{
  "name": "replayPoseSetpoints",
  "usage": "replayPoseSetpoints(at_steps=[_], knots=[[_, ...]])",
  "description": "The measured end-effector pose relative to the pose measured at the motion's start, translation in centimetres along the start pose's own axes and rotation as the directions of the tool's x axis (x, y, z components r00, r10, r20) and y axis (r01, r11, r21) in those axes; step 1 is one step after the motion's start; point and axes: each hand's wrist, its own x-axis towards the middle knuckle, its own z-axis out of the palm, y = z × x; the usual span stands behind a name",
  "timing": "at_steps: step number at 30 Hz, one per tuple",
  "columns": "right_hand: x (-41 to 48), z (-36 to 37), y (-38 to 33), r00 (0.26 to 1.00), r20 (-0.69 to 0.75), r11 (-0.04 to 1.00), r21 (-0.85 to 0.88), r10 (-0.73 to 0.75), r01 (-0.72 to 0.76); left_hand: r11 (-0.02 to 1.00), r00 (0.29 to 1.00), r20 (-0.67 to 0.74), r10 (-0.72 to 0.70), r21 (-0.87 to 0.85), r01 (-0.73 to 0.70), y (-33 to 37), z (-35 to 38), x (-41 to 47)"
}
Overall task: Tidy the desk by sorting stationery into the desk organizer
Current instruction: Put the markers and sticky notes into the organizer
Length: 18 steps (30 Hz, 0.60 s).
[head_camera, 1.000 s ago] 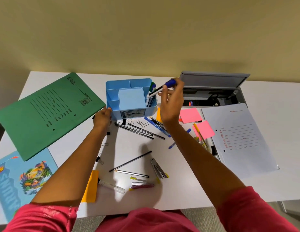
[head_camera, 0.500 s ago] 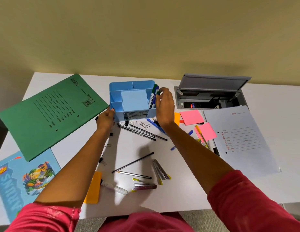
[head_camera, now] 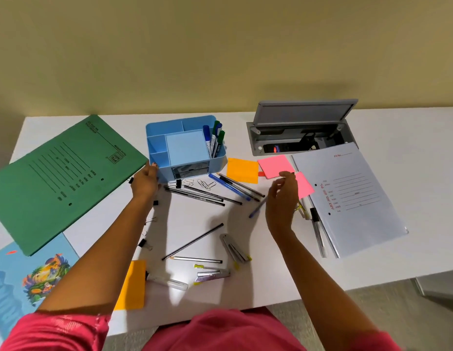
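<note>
Right grip (head_camera: 283,198): released; fingers loosely curled, nothing in them; hovers low over the counter (head_camera: 410,173).
Nearest item: slim blue pen (head_camera: 255,209), just left of the right grip; its far end is hidden behind the hand.
Pen axis: diagonal, near-left to far-right, flat on the counter.
Beyond the fingers: pink sticky notes (head_camera: 305,187), partly covered by the fingertips; a yellow pen (head_camera: 300,209) shows in part at the hand's right.
Left grip (head_camera: 144,182): holding the near-left corner of the desk organizer (head_camera: 185,148), thumb against its left wall.
Target slot: right-hand compartment of the desk organizer, where capped markers (head_camera: 215,140) stand leaning. This is the side that faces the right grip.
Bearing: desk organizer lies far-left of the right grip; an orange note (head_camera: 242,171) and a fan of pens (head_camera: 195,195) lie between.
Judgement: right grip is the nearer hand for the slim blue pen. Probably pinch across the barrel, tip it upright, then carry it far-left to the marker slot.
Progress: early; most stationery is loose.
</note>
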Motion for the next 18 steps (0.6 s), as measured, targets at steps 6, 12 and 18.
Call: replayPoseSetpoints(at_steps=[6, 12, 18], knots=[[-3.9, -3.8, 7.8, 0.943, -0.09, 0.871, -0.363, 0.32, -0.33, 1.0, 1.0, -0.015, -0.013, 0.016, 0.013, 0.3, 0.0, -0.4], [-5.8, -5.3, 11.7, 0.901, -0.076, 0.778, -0.476, 0.428, -0.41, 1.0, 1.0, -0.024, -0.01, 0.011, 0.011, 0.4, 0.1, -0.4], [-5.3, -4.9, 10.8, 0.902, -0.135, 0.821, -0.377, 0.41, -0.43, 0.999, 0.999, -0.023, -0.031, 0.008, 0.031, 1.0, 0.2, -0.9]])
